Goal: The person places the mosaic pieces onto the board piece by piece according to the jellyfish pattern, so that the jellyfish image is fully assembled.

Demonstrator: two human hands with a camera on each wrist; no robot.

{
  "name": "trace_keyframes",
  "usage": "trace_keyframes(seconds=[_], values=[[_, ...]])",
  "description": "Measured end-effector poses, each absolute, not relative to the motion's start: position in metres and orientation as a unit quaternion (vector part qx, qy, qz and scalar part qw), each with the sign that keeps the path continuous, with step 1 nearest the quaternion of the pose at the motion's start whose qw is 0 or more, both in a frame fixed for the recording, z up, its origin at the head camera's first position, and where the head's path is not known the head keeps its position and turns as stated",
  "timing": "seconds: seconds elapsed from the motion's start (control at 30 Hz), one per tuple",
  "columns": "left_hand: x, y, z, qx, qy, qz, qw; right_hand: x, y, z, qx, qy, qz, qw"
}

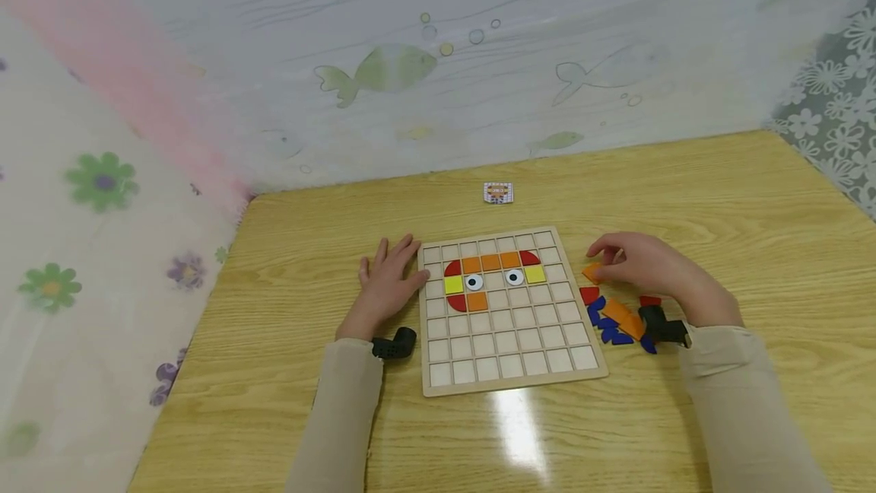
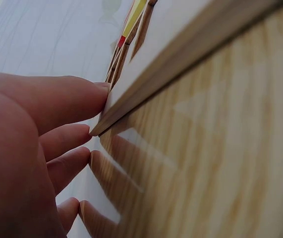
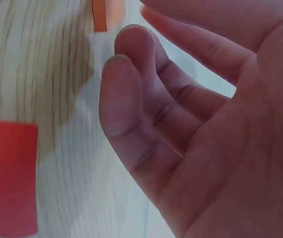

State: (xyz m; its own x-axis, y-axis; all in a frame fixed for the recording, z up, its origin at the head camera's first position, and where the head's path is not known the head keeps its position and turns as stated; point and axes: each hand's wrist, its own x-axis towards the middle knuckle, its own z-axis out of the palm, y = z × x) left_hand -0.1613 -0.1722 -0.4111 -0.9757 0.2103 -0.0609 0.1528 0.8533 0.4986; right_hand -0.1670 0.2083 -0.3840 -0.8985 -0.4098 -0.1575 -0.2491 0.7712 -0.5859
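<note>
My left hand (image 1: 390, 284) rests on the table with fingers spread, its thumb touching the left edge of a wooden grid board (image 1: 482, 385). In the left wrist view the thumb (image 2: 89, 96) lies against the board's edge. Red, orange and yellow flat pieces (image 1: 490, 262) sit in the board's cells, with two round eye pieces (image 1: 515, 278) among them. To the board's right, my right hand (image 1: 643, 265) pinches an orange piece (image 1: 591, 273) between thumb and index finger; the thumb tip is hidden. The right wrist view shows the other fingers (image 3: 121, 99) curled inward.
Loose blue pieces (image 1: 595, 313), orange pieces (image 1: 623, 318) and red pieces (image 1: 589, 295) lie between the board and my right wrist. A small printed pattern card (image 1: 498, 192) is behind the board. The patterned wall (image 1: 479, 97) borders the table's far edge.
</note>
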Motion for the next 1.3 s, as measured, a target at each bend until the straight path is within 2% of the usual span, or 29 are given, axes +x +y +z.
trace_keyframes(seconds=[0.47,1.0,1.3], values=[[-0.162,-0.172,-0.41,0.091,0.96,0.255,0.064,-0.169,0.217,-0.39,-0.174,0.931,-0.278,0.161],[-0.161,-0.171,-0.409,0.086,0.96,0.26,0.059,-0.172,0.21,-0.392,-0.195,0.929,-0.278,0.146],[-0.161,-0.172,-0.41,0.088,0.959,0.263,0.062,-0.169,0.202,-0.389,-0.171,0.93,-0.298,0.128]])
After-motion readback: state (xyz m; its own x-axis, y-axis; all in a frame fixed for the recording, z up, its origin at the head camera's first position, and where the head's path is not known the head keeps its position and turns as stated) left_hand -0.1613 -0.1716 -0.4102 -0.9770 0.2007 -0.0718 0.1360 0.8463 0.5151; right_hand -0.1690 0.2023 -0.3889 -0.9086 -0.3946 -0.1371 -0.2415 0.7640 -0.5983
